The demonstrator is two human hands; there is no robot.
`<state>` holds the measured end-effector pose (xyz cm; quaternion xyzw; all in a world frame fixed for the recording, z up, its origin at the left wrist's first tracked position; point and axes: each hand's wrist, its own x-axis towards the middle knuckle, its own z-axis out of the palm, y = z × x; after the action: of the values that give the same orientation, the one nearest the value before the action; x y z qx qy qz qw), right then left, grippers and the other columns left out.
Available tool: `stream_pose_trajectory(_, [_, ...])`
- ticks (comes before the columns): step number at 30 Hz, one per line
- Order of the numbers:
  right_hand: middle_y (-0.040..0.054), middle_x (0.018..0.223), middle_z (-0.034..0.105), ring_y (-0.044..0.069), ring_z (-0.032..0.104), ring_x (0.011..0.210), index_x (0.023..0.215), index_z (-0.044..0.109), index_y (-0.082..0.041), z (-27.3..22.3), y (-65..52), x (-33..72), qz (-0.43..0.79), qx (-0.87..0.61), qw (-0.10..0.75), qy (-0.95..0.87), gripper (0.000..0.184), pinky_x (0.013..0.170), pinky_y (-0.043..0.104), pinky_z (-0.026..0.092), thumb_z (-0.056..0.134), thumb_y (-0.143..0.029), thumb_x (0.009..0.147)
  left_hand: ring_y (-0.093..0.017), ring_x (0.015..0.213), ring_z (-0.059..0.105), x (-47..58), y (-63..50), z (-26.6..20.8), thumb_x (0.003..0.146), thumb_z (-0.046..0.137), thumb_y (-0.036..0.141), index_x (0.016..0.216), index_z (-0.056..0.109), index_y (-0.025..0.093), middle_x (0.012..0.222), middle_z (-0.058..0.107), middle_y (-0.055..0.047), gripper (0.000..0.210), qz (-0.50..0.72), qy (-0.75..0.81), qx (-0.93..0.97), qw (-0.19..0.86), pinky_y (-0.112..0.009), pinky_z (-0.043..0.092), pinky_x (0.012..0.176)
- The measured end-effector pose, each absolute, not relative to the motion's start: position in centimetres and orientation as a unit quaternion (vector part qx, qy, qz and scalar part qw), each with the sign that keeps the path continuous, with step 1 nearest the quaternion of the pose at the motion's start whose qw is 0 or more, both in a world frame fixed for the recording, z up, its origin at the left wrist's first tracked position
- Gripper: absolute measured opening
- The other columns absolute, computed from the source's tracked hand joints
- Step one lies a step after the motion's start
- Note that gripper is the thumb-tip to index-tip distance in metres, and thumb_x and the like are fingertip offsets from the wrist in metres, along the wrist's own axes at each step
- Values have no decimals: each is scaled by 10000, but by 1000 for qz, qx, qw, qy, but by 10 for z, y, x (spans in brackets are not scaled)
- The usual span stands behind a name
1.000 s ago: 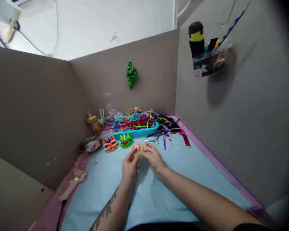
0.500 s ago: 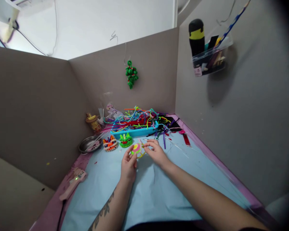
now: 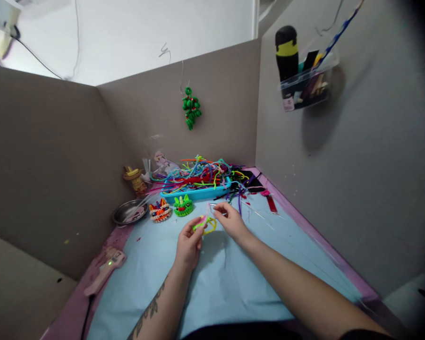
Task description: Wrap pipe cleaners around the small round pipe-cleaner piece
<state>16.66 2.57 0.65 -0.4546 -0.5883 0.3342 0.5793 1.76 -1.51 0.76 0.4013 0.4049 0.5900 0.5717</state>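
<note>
Over the middle of the blue sheet, my left hand (image 3: pixel 189 242) pinches a small pink, yellow and green pipe-cleaner piece (image 3: pixel 202 224) between thumb and fingers. A yellow loop sticks out from its right side. My right hand (image 3: pixel 231 223) is closed just right of the piece, its fingertips at a pale pink strand (image 3: pixel 208 208) that rises from it. A slim silver pointed tool pokes out of that hand; most of it is hidden, so its kind is unclear. Behind my left hand sit a green pipe-cleaner animal head (image 3: pixel 183 206) and an orange and white one (image 3: pixel 160 211).
A blue tray (image 3: pixel 198 192) heaped with coloured pipe cleaners stands at the back. At left are a metal bowl (image 3: pixel 130 212) and a pink corded glue gun (image 3: pixel 105 271). Grey panels enclose the table, with a clear holder (image 3: pixel 306 92) on the right one.
The pipe-cleaner piece has tilted in my left hand, so its yellow loop shows more. My right hand has moved slightly up and away, with the pink strand now standing between the hands.
</note>
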Motion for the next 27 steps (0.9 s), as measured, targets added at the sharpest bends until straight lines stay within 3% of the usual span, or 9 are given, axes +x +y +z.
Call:
stream_pose_trajectory(6, [-19,662,520,132,475,598,1056,603,-209,-8,47,181,248,-512,524,-634,398,604,269,413,523,-174,668,21,348,257,13,-16,6,576,740,301,953,609,144,745,663,-66,428,562,366,396,628,-152,147,351])
stream_pose_trajectory(11, [27,728,562,148,512,673,803,673,-182,-20,56,182,208,-499,490,-684,204,651,277,418,511,-150,683,8,370,280,13,-19,7,582,733,283,930,642,140,718,650,-57,387,570,352,391,631,-161,166,362])
stream_pose_trajectory(14, [30,711,576,159,527,693,703,649,-178,-18,56,184,206,-497,511,-670,128,665,287,425,522,-177,694,-8,395,331,14,-18,8,591,729,302,969,644,129,780,659,-75,425,575,371,394,613,-169,213,377])
stream_pose_trajectory(21, [-1,624,585,137,565,572,725,530,-193,8,44,192,414,-418,633,-503,203,543,267,465,529,-395,754,-40,479,437,13,-10,2,640,705,316,1057,606,148,808,646,-53,461,602,421,426,528,-165,274,413])
stream_pose_trajectory(27, [-1,684,628,133,615,609,727,513,-188,20,27,184,533,-338,631,-452,262,579,261,487,648,-405,672,-44,539,486,13,-9,5,610,733,302,1055,605,149,857,638,-54,488,611,425,383,548,-147,322,448])
